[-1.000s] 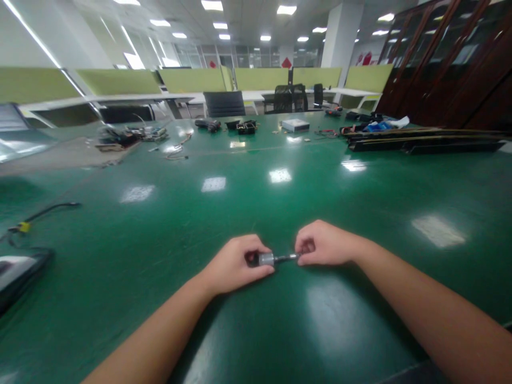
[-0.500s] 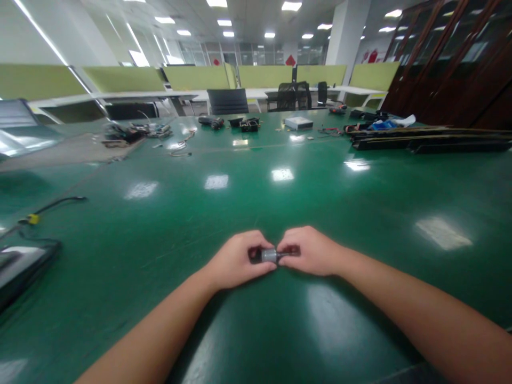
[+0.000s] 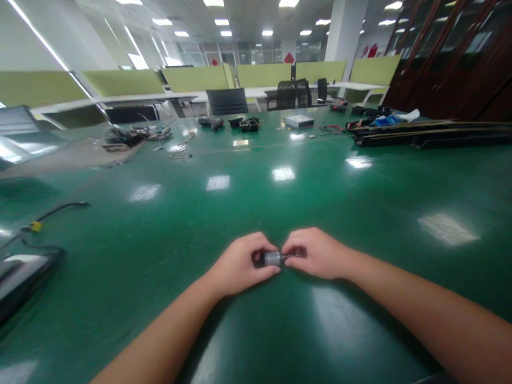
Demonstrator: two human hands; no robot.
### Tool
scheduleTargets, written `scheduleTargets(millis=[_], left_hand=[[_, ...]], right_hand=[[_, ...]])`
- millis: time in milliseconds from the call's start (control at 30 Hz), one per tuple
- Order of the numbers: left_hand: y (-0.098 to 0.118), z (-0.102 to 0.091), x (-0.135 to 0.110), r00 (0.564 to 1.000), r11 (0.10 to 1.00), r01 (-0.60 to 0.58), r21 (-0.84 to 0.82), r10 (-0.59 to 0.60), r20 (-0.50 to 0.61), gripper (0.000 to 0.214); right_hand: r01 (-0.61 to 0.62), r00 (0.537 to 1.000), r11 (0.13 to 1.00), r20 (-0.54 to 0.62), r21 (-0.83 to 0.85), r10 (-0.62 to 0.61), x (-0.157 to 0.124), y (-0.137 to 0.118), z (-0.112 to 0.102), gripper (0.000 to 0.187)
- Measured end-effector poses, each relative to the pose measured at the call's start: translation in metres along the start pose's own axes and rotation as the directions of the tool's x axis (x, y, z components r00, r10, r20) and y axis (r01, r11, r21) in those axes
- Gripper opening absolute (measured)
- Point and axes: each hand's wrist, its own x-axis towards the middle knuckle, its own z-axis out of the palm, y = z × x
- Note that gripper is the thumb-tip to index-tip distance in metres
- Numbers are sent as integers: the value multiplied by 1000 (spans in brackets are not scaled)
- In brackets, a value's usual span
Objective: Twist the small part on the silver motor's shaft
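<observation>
My left hand [image 3: 244,264] is closed around a small grey cylinder [image 3: 272,258] with a dark end, held lengthwise between thumb and fingers; its exact kind is too blurred to tell. A thin dark rod [image 3: 285,256] reaches from the cylinder's right end into my right hand [image 3: 316,253]. Thumb and fingertips of that hand pinch the rod, and its far end is partly hidden by the fingers. Both hands are low over the green tabletop [image 3: 240,213], fingertips facing each other a short way apart.
At the left edge lies a dark-rimmed device [image 3: 28,274], near a black cable [image 3: 60,209] with a yellow piece. Electronic parts [image 3: 134,136], a silver box [image 3: 299,121] and long black strips [image 3: 432,133] lie along the table's far side. Chairs [image 3: 227,101] stand beyond.
Both hands have shifted slightly right in view, with the cylinder and rod between them. A little more of the gap between my fingertips shows. The view itself has tilted slightly.
</observation>
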Motion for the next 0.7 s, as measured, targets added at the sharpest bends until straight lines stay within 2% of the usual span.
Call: scheduleTargets(millis=[300,700], left_hand=[[-5,-1,1,1000,1000,7,-16,-7,-8,18],[-13,-8,6,999,998,44,-37,-44,18,20]], right_hand=[[2,1000,999,22,-53,-1,5,0,5,14],[-71,997,997,13,31,70,12,4,3,20]])
